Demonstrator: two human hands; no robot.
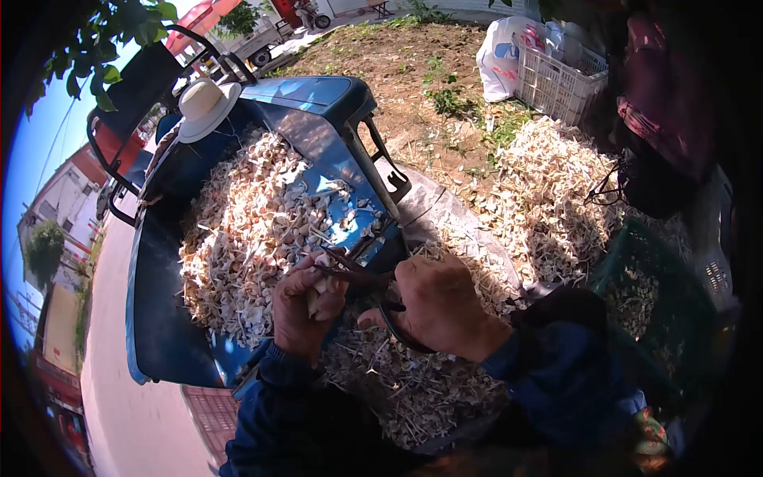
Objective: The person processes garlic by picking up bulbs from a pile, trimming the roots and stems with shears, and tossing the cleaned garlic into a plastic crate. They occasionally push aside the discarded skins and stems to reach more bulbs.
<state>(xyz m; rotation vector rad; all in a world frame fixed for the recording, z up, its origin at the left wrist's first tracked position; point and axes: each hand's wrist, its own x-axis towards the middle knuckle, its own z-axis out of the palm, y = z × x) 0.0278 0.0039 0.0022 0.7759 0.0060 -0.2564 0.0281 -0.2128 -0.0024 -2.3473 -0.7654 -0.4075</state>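
Note:
My left hand [296, 316] is closed around whitish garlic bulbs [324, 296], held up near the edge of a blue cart bed. In my right hand [447, 308] is a pair of dark scissors [362, 277], fingers wrapped through the handle loops. The blades point left and reach the garlic at my left fingertips. Behind my left hand, a heap of garlic bulbs [250, 211] fills much of the cart bed [151, 310]. Below both hands lies a layer of cut stalks and trimmings [413, 385].
A straw hat [208, 107] rests on the cart's far rim. At right are another pale heap [552, 199], a green crate [628, 262] with bits inside, and a person in dark clothes [664, 111]. Farther back stand a white crate [560, 83] and a white bag [499, 60].

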